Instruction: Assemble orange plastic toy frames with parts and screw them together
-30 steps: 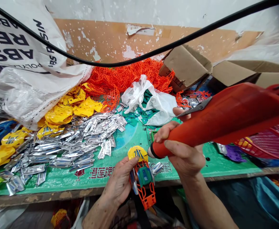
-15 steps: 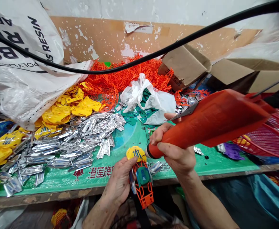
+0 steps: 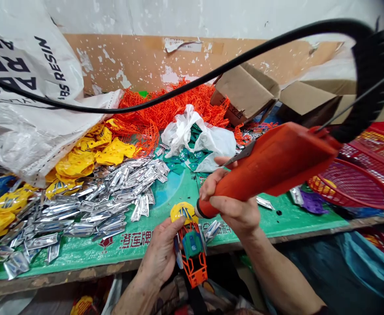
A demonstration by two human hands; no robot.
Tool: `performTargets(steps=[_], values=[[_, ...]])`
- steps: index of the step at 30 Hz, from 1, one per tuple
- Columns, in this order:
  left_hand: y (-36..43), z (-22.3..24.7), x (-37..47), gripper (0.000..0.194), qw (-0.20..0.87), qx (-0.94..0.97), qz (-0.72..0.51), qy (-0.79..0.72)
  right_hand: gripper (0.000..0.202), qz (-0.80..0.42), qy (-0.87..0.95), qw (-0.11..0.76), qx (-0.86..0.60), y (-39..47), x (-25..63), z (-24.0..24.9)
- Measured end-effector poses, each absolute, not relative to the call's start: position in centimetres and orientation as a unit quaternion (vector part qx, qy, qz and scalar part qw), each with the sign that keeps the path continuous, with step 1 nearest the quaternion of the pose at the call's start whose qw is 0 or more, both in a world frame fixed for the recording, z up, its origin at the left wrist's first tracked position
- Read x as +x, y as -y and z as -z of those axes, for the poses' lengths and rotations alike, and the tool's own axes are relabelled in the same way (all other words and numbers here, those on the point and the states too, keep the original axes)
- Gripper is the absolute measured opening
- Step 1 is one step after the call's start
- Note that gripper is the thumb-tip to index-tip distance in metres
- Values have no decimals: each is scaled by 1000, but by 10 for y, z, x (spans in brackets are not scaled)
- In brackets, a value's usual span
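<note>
My left hand (image 3: 161,245) is closed round the side of a small plastic toy car body (image 3: 192,246), its thumb on the yellow front piece. That body has an orange cage frame, a dark green block in the middle and a silver strip along one side. In my right hand (image 3: 234,205) is a red corded power tool (image 3: 274,164), which looks like a hand-held welding gun, tilted with its rear end up to the right. Its narrow tip meets or nearly meets the right edge of the yellow piece; contact is hard to make out.
Silver strips (image 3: 90,214) and yellow parts (image 3: 75,164) lie in piles on the left. Orange frames (image 3: 165,103) are heaped behind a white bag (image 3: 218,140) of green parts. Cardboard boxes (image 3: 247,89) and a red basket (image 3: 359,197) stand right. A black cable (image 3: 165,94) crosses above.
The tool's rear end has shifted left, and more of its cable shows on the right. The view has moved slightly. Both hands keep their holds.
</note>
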State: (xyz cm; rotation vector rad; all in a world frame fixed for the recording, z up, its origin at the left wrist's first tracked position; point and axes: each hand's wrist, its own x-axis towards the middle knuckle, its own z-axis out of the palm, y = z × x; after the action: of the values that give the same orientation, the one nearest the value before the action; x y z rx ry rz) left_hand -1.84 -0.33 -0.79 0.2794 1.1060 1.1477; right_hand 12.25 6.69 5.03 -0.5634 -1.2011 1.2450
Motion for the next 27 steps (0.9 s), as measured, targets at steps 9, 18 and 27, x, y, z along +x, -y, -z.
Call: performTargets(steps=[9, 18, 27], values=[[4, -1, -21, 23, 726, 146, -469, -482, 8, -370, 495, 724, -307, -116, 158, -60], [-2, 0, -23, 28, 733, 165, -436, -495, 14, -379, 481, 707, -354, -132, 154, -36], [-1, 4, -22, 27, 740, 151, -438, -488, 12, -359, 487, 705, -370, -137, 157, -31]])
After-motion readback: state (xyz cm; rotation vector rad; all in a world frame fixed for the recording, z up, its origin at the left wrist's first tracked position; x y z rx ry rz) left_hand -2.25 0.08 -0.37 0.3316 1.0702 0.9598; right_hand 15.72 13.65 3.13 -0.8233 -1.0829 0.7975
